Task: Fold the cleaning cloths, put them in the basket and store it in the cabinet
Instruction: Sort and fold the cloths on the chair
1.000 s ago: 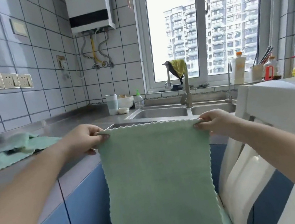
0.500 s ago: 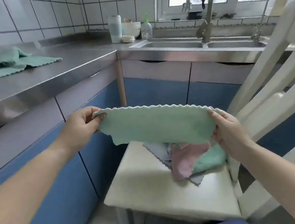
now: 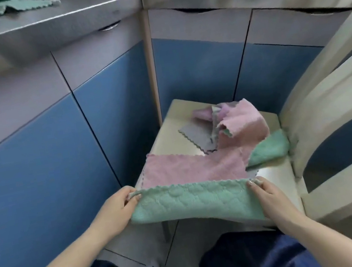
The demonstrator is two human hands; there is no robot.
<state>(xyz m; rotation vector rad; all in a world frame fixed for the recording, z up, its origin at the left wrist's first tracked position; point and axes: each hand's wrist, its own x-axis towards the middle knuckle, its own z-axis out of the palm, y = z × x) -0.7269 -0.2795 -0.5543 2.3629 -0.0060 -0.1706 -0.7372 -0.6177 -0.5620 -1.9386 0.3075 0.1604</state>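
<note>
Both the left hand point(image 3: 115, 211) and right hand point(image 3: 268, 197) pinch the green cloth point(image 3: 196, 202), which hides the chair point(image 3: 277, 174) edge, perhaps folded double.

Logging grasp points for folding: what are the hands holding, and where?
The green cloth: left hand pinches its upper left corner, right hand its upper right corner.

The green cloth point(image 3: 196, 202) is plush, quilted microfibre with scalloped edges; the pink cloth point(image 3: 190, 169) looks equally fluffy. The countertop point(image 3: 72, 22) is brushed, dully gleaming steel. The cream chair point(image 3: 277, 177) is smooth and painted.
</note>
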